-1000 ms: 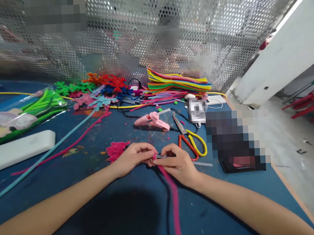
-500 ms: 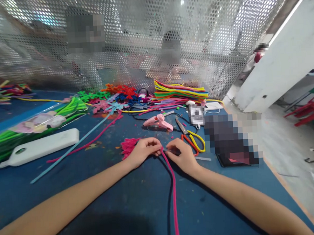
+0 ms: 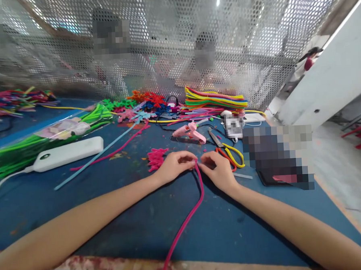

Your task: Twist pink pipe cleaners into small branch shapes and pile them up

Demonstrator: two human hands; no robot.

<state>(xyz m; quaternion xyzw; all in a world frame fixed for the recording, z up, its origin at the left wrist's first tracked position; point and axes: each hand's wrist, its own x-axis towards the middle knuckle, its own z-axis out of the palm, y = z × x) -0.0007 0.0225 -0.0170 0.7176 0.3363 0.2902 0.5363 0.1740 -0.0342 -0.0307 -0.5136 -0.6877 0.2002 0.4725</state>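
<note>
A long pink pipe cleaner (image 3: 185, 226) runs from my fingertips down over the table's front edge. My left hand (image 3: 176, 166) pinches its upper end between thumb and fingers. From the other side, my right hand (image 3: 219, 171) has curled fingers and a thumb closed at that same end. The bit of pipe cleaner between the fingertips is mostly hidden. Just left of my left hand lies a bunch of bent pink pipe-cleaner pieces (image 3: 156, 158). Scissors (image 3: 234, 154) with yellow and orange handles rest beyond my right hand, beside a translucent glue stick (image 3: 242, 175).
A pink glue gun (image 3: 188, 131) lies ahead of my hands. Behind it are bundled coloured pipe cleaners (image 3: 215, 99) and snowflake-like shapes (image 3: 145, 100). A white power strip (image 3: 69, 153) and bagged green pipe cleaners (image 3: 91, 115) lie left; a dark pixelated object (image 3: 269, 158) lies right. Perforated metal mesh (image 3: 163, 39) stands behind.
The view has shifted, so the table's front edge shows. The pink pipe cleaner's lower part now curves to the left instead of hanging nearly straight. Both hands stay together at its upper end.
</note>
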